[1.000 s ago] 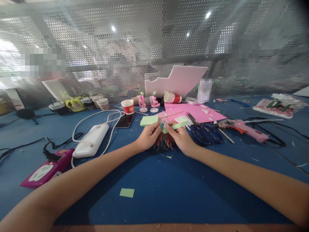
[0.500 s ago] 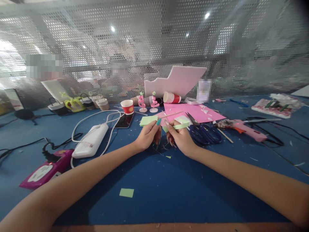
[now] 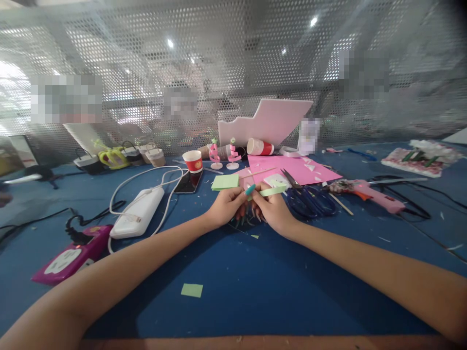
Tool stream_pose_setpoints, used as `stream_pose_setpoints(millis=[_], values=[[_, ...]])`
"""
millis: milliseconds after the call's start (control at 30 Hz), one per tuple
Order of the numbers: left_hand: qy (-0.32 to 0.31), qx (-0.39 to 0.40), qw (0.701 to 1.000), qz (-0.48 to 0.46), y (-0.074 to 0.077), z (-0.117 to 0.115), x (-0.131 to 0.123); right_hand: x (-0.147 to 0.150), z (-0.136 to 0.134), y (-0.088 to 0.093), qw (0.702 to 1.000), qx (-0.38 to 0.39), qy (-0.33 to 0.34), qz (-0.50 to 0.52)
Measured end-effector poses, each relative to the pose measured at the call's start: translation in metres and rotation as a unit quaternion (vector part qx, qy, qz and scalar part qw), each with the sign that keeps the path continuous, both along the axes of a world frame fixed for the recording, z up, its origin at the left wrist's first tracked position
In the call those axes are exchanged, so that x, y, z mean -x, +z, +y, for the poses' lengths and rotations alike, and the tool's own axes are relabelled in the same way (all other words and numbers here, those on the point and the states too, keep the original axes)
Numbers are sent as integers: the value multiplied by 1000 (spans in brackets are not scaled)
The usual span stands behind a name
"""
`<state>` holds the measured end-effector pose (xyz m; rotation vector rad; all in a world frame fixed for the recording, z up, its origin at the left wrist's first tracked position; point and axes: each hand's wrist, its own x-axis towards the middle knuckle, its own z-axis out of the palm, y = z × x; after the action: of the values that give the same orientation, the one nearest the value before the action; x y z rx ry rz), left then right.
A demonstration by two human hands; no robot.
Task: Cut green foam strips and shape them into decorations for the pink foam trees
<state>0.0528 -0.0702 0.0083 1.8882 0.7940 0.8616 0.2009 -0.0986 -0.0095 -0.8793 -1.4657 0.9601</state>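
A narrow light-green paper strip [image 3: 275,190] runs out from between my hands toward the right. My right hand [image 3: 275,211] is closed on it, thumb on top. My left hand [image 3: 226,208] pinches the strip's near end, its teal-nailed thumb meeting the right thumb. The lower fingers of both hands curl beneath, partly hidden. Just behind the left hand lies a light-green paper pad [image 3: 225,182]. Dark blue-handled scissors [image 3: 310,200] rest right of my right hand, beside pink paper [image 3: 292,166].
Left stand a white power bank [image 3: 137,214], a magenta power strip [image 3: 71,255], a phone [image 3: 188,182] and a red paper cup [image 3: 193,161]. A pink glue gun [image 3: 375,195] lies right. Two pink spiral ornaments [image 3: 214,154] stand behind. Another person's hand [image 3: 4,198] shows at far left.
My left hand has moved slightly right, bringing its thumb against the right thumb at the strip's end. Another person's hand with a white object has appeared at the far left.
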Motion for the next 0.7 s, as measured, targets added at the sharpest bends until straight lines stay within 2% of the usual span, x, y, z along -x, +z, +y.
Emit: stream_pose_setpoints(millis=[167, 433, 700], values=[[-12, -23, 1000, 13, -1, 2, 3, 1, -1, 2, 1000, 19, 5, 5], [-24, 71, 993, -88, -5, 5, 3, 0, -4, 2, 1000, 16, 10, 3], [-16, 21, 998, -57, -2, 2, 0, 0, -2, 0, 999, 30, 12, 34]])
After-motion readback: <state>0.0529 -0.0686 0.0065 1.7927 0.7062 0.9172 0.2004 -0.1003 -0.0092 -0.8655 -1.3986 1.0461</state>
